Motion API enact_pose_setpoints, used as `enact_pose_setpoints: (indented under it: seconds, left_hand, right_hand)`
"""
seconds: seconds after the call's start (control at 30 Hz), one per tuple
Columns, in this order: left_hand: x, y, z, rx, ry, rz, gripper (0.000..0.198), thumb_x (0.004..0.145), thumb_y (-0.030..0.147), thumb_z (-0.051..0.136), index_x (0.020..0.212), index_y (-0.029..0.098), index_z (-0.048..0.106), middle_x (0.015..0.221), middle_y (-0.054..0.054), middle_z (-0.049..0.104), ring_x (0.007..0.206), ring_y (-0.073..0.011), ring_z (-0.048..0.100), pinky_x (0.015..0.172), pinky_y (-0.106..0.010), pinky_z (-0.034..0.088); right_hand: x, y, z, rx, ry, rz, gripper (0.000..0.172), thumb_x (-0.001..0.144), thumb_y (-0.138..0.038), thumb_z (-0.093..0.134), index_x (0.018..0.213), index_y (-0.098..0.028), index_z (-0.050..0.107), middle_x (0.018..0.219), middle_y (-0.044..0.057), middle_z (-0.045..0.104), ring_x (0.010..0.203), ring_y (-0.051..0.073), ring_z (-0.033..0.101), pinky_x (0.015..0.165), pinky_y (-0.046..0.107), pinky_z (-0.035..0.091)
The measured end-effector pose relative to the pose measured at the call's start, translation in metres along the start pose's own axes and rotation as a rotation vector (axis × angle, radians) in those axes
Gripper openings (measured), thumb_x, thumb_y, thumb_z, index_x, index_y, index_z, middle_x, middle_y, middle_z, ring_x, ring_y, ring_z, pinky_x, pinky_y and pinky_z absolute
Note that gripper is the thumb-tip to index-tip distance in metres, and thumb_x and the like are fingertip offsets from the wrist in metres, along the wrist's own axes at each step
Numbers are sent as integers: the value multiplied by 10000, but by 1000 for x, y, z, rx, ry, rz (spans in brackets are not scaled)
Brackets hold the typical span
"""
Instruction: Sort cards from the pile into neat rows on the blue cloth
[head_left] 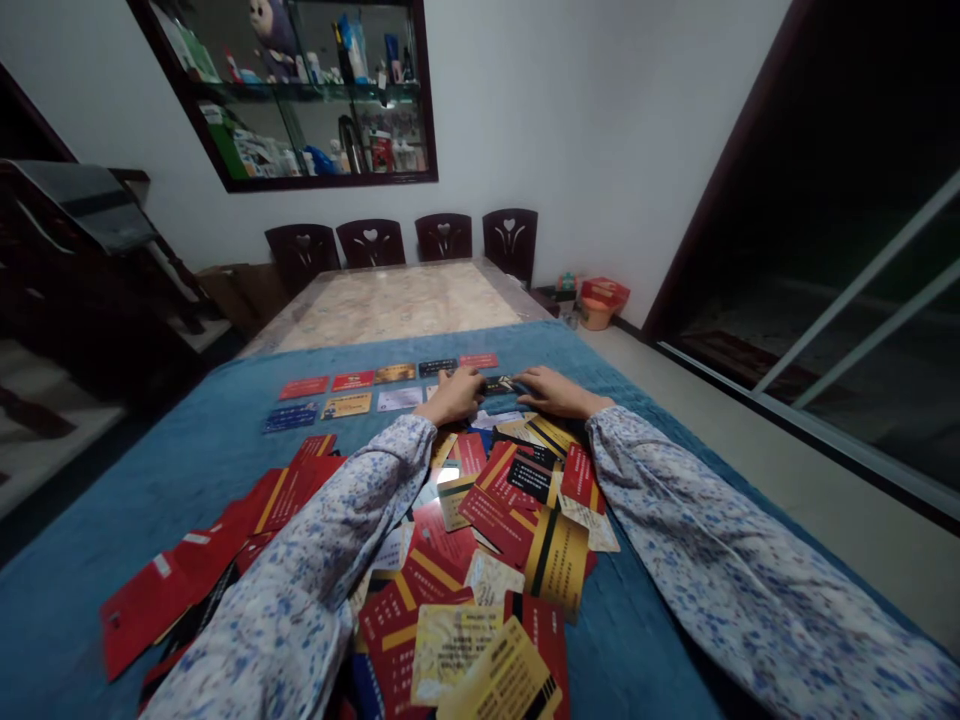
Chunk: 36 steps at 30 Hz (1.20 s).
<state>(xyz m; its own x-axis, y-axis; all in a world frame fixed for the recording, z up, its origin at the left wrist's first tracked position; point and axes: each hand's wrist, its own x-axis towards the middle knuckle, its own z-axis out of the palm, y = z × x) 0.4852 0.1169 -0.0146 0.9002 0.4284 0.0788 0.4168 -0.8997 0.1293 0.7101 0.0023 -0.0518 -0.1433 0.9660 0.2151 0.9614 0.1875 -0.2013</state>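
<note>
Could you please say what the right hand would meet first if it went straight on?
The right hand would likely meet the dark card first; whether they already touch is unclear.

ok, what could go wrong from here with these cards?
1. The left sleeve lies between the loose pile and the red cards; pulling that arm back could drag some out of place.
2. The left hand is right beside the laid-out cards; moving the dark card between it and the right hand might nudge a neighbour.
</note>
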Motion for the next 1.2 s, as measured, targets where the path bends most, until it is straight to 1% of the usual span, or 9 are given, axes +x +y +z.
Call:
enact_pose_setpoints:
  seconds: [0.27, 0.47, 0.67, 0.77, 0.83, 0.9, 0.97, 1.07, 1.2]
  left_hand:
    - [-6, 11, -5, -20, 30, 30, 362, 856, 116, 542, 1164, 199, 712, 1340, -145, 620, 1302, -342, 523, 1063, -518, 392]
    - [-13, 36, -12, -31, 34, 100, 372, 882, 122, 537, 1217, 206, 674, 1365, -144, 601, 1314, -339, 522, 1070, -555, 382]
    - [-19, 63, -11, -40, 31, 215, 379, 899, 155, 537, 1255, 219, 651, 1418, -133, 577, 1320, -330, 508, 1059, -528, 388]
    - [-21, 75, -8, -48, 2, 294, 313, 918, 171, 516, 1189, 211, 668, 1428, -126, 589, 1319, -325, 504, 1033, -513, 397]
    - [-21, 81, -5, -39, -36, 346, 306, 898, 150, 520, 1159, 206, 669, 1428, -120, 597, 1332, -324, 492, 1022, -505, 403]
    - [-19, 85, -2, -26, -71, 391, 355, 851, 114, 540, 1174, 202, 657, 1432, -120, 596, 1352, -324, 477, 1021, -505, 408]
    - [-18, 87, 1, -18, -91, 428, 418, 811, 85, 549, 1200, 202, 646, 1442, -123, 590, 1364, -321, 470, 1025, -505, 413]
    - [-17, 88, 4, -20, -108, 456, 440, 791, 66, 542, 1194, 207, 649, 1432, -124, 600, 1362, -316, 479, 1026, -501, 419]
    - [-18, 89, 4, -23, -133, 460, 435, 794, 65, 539, 1189, 209, 650, 1390, -118, 630, 1362, -311, 484, 1022, -497, 417]
  right_hand:
    - [-8, -1, -6, 31, 34, 10, 411, 954, -331, 622, 1332, -174, 667, 1233, 179, 684, 1137, 286, 656, 1012, 419, 510]
    - [-15, -4, -7, 19, 49, -15, 402, 962, -368, 623, 1321, -193, 672, 1243, 163, 679, 1127, 272, 656, 1010, 402, 513]
    - [-35, -12, -11, -31, 80, 18, 435, 969, -423, 596, 1340, -205, 657, 1260, 181, 665, 1134, 314, 631, 966, 445, 524]
    - [-50, -16, -15, -52, 80, 32, 408, 981, -403, 554, 1322, -210, 663, 1273, 176, 665, 1127, 315, 624, 952, 457, 526]
    - [-59, -19, -17, -60, 79, 38, 391, 985, -398, 532, 1290, -201, 678, 1262, 173, 673, 1119, 313, 623, 954, 455, 525]
    - [-69, -21, -18, -57, 69, 33, 383, 987, -399, 516, 1255, -190, 692, 1233, 174, 686, 1101, 313, 629, 955, 463, 525]
    - [-78, -23, -18, -44, 81, 40, 397, 982, -375, 513, 1295, -190, 671, 1241, 172, 689, 1122, 314, 633, 962, 464, 526]
    - [-88, -26, -18, -20, 104, 58, 434, 978, -378, 519, 1359, -206, 636, 1266, 167, 689, 1151, 316, 639, 966, 467, 531]
    - [-94, -33, -23, -50, 101, 77, 434, 987, -422, 514, 1336, -208, 658, 1228, 171, 708, 1109, 329, 649, 940, 488, 536]
